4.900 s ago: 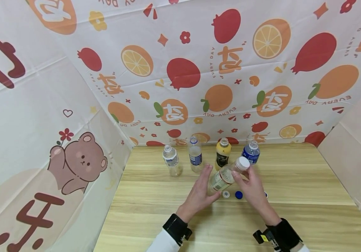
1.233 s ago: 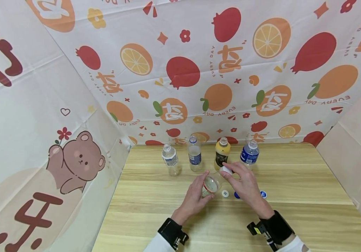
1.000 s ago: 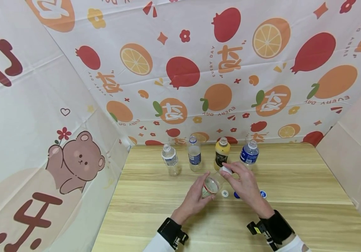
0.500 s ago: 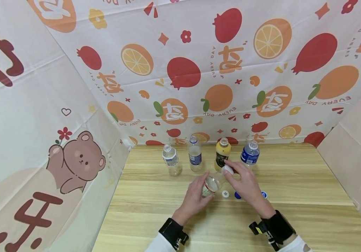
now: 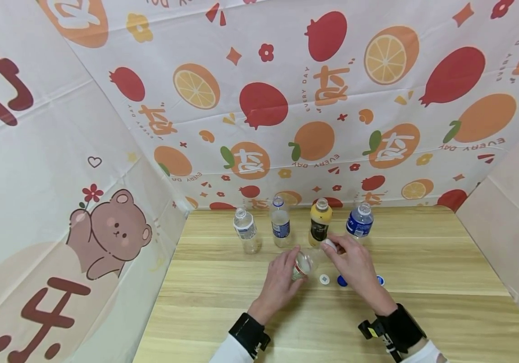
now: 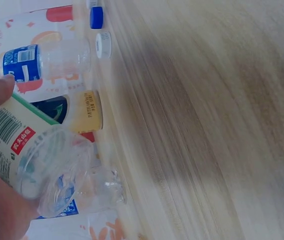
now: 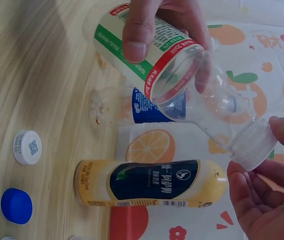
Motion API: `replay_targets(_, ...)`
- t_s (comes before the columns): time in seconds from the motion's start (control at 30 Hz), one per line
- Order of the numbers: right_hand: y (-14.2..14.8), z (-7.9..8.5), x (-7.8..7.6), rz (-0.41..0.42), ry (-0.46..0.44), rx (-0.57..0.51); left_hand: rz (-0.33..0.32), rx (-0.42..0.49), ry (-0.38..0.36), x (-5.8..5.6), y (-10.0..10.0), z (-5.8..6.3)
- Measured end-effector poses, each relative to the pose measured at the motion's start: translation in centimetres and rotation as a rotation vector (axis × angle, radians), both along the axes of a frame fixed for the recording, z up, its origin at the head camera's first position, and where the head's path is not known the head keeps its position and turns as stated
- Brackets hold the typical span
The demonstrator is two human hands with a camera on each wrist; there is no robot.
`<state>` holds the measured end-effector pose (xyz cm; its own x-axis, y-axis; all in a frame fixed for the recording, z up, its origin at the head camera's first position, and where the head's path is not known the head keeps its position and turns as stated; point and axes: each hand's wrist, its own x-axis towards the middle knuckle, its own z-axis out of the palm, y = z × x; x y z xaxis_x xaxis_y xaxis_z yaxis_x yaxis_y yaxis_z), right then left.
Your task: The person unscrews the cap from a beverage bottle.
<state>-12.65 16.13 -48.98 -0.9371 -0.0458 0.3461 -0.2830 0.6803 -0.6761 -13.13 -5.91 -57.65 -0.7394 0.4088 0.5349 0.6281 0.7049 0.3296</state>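
Observation:
My left hand (image 5: 279,277) grips a clear plastic bottle (image 7: 184,52) round its green, white and red label. The bottle is tilted, its neck pointing toward the right hand. My right hand (image 5: 353,262) pinches the ridged white cap (image 7: 254,145) at the bottle's neck between thumb and fingers. In the left wrist view, the bottle's base and lower label (image 6: 11,140) show past the left thumb. Behind the hands stands a yellow bottle (image 5: 320,222) with a black label and no cap.
Two clear bottles, one plain-topped (image 5: 247,232) and one blue-labelled (image 5: 280,227), stand uncapped at the back left. Another blue-labelled bottle (image 5: 360,220) stands right of the yellow one. Loose on the wooden table lie a white cap (image 5: 324,279), a blue cap (image 5: 342,281) and a partly hidden white-and-blue cap (image 5: 380,280).
Since the earliest frame, the held bottle has tipped and its capped end has come lower and leftward with the right hand. Lately the cap and right fingers have shifted slightly right.

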Motion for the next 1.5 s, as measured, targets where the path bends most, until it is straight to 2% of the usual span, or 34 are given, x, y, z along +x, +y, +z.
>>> replay_targets(0.27,0.22,-0.19,0.16,0.081,0.114,0.013,-0.046,0.004,-0.050,0.32,-0.11,-0.08)
replay_targets(0.5,0.46,-0.25,0.14,0.157,0.128,0.004,-0.077,0.049,-0.177,0.37,-0.19,-0.13)
replay_targets(0.6,0.45,-0.26,0.09,0.182,0.118,0.003,-0.077,0.066,-0.208,0.38,-0.28,-0.14)
replay_targets(0.77,0.50,-0.42,0.09,0.200,0.088,-0.020,-0.055,0.071,-0.171,0.41,-0.30,-0.13)
replay_targets(0.9,0.49,-0.51,0.16,0.187,0.029,-0.039,-0.032,0.051,-0.134,0.36,-0.22,-0.12)
replay_targets(1.1,0.42,-0.41,0.22,0.106,-0.047,-0.054,-0.015,0.024,-0.119,0.41,-0.14,0.03)
replay_targets(1.27,0.39,-0.23,0.29,0.046,-0.042,-0.004,-0.011,0.028,-0.120,0.51,-0.16,0.10)
replay_targets(1.5,0.21,-0.15,0.37,0.066,0.002,0.026,-0.024,0.055,-0.115,0.39,-0.17,0.05)
